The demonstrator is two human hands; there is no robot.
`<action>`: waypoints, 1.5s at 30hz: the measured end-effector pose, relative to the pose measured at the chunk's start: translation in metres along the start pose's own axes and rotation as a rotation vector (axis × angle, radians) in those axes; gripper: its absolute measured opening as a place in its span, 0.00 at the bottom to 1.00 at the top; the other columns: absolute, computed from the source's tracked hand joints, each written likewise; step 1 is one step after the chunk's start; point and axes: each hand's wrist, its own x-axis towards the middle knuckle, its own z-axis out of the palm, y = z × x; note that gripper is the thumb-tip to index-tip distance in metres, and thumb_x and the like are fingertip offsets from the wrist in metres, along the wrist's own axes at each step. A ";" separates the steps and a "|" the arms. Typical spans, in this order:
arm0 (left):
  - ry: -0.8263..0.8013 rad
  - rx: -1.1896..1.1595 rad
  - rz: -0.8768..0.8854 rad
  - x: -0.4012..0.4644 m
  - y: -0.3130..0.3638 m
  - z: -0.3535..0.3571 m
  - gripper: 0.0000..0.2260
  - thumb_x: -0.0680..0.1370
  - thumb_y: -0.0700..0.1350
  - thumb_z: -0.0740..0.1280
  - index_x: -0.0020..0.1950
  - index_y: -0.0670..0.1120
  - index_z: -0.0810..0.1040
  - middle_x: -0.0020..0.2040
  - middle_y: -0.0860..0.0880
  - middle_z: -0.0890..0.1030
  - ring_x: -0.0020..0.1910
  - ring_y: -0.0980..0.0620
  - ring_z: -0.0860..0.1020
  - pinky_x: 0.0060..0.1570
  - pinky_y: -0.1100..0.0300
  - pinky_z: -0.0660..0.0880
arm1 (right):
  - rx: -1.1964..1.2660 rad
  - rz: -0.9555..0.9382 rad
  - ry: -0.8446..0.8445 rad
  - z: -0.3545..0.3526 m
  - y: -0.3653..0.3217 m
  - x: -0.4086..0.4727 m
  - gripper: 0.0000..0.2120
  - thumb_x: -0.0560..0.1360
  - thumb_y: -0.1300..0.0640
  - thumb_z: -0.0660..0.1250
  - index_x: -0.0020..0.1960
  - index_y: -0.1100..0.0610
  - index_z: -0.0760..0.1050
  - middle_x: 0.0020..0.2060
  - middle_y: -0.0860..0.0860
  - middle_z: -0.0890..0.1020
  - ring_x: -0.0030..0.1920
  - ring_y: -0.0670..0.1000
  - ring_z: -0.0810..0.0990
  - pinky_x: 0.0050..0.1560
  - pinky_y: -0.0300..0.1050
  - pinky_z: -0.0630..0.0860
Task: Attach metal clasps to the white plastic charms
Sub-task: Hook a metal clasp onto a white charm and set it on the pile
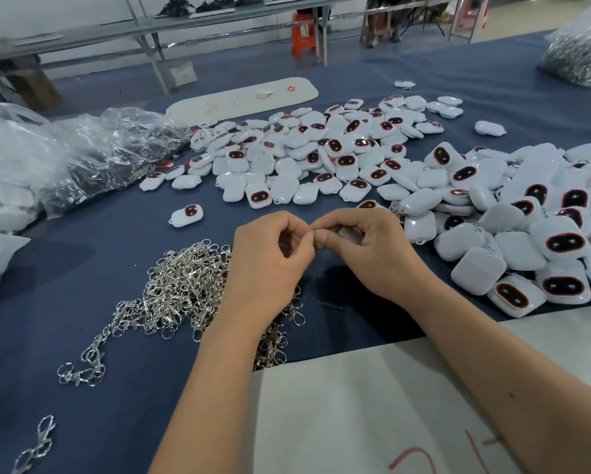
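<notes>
A small clasp ring (313,234) is pinched between the left hand (266,265) and right hand (372,254) over the bench (116,251), a charm (350,233) half hidden in the right grip; light, hard, slippery stuff, probably best held by the edges.

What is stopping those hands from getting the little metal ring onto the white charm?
Nothing visible: the left hand and right hand meet, pinching a metal ring together; the charm is mostly hidden inside the right hand.

Glossy white plastic charms (321,155), shiny silver metal clasps (181,289), matt blue cloth table cover (116,241)
</notes>
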 end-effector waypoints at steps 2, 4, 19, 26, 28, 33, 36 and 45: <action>-0.005 -0.024 -0.001 0.001 -0.001 0.000 0.07 0.76 0.41 0.72 0.40 0.52 0.82 0.37 0.57 0.83 0.36 0.57 0.81 0.37 0.66 0.76 | 0.055 0.002 0.004 -0.001 -0.001 0.000 0.06 0.78 0.64 0.73 0.49 0.55 0.86 0.39 0.49 0.87 0.41 0.49 0.83 0.47 0.41 0.79; -0.012 -0.035 -0.002 0.001 -0.002 0.001 0.07 0.77 0.41 0.71 0.41 0.52 0.82 0.37 0.57 0.83 0.37 0.56 0.81 0.39 0.64 0.77 | 0.072 0.001 0.002 -0.002 -0.003 0.000 0.05 0.78 0.64 0.73 0.48 0.56 0.86 0.40 0.49 0.87 0.42 0.49 0.83 0.48 0.42 0.79; 0.087 -0.046 0.158 0.001 0.003 0.002 0.05 0.76 0.40 0.71 0.43 0.49 0.81 0.40 0.57 0.81 0.43 0.54 0.81 0.42 0.65 0.77 | 0.096 0.003 0.011 -0.002 0.000 -0.002 0.07 0.80 0.60 0.71 0.44 0.54 0.85 0.29 0.55 0.78 0.31 0.52 0.64 0.34 0.46 0.62; 0.083 -0.048 0.201 0.001 0.003 0.005 0.06 0.77 0.39 0.71 0.44 0.49 0.81 0.41 0.57 0.82 0.44 0.54 0.81 0.42 0.66 0.77 | 0.339 0.096 0.015 -0.009 0.003 0.002 0.03 0.76 0.61 0.73 0.46 0.56 0.87 0.36 0.51 0.86 0.36 0.42 0.77 0.40 0.32 0.72; 0.082 -0.039 0.201 0.001 0.003 0.004 0.06 0.77 0.39 0.71 0.44 0.50 0.81 0.41 0.58 0.81 0.44 0.55 0.81 0.43 0.68 0.76 | 0.326 0.093 0.041 -0.009 0.003 0.001 0.03 0.75 0.60 0.74 0.45 0.55 0.86 0.37 0.53 0.85 0.38 0.46 0.76 0.42 0.38 0.72; 0.040 -0.005 0.181 0.001 -0.002 0.002 0.06 0.78 0.41 0.71 0.44 0.52 0.81 0.41 0.58 0.81 0.43 0.53 0.82 0.43 0.62 0.78 | 0.124 0.009 0.083 -0.006 -0.003 -0.004 0.05 0.77 0.64 0.74 0.44 0.55 0.84 0.33 0.45 0.82 0.32 0.41 0.72 0.37 0.32 0.68; 0.028 0.044 0.180 0.002 -0.005 0.000 0.06 0.78 0.40 0.71 0.44 0.51 0.81 0.40 0.58 0.80 0.43 0.55 0.81 0.43 0.62 0.77 | -0.069 -0.058 0.102 -0.005 -0.006 -0.005 0.04 0.76 0.63 0.74 0.45 0.55 0.84 0.36 0.52 0.83 0.36 0.49 0.77 0.40 0.43 0.72; -0.047 0.138 0.126 0.003 -0.005 -0.004 0.08 0.78 0.42 0.70 0.41 0.53 0.80 0.38 0.58 0.80 0.39 0.56 0.79 0.41 0.58 0.77 | -0.302 -0.253 0.056 0.000 -0.001 -0.004 0.04 0.75 0.65 0.74 0.45 0.57 0.84 0.38 0.49 0.83 0.41 0.52 0.79 0.44 0.54 0.76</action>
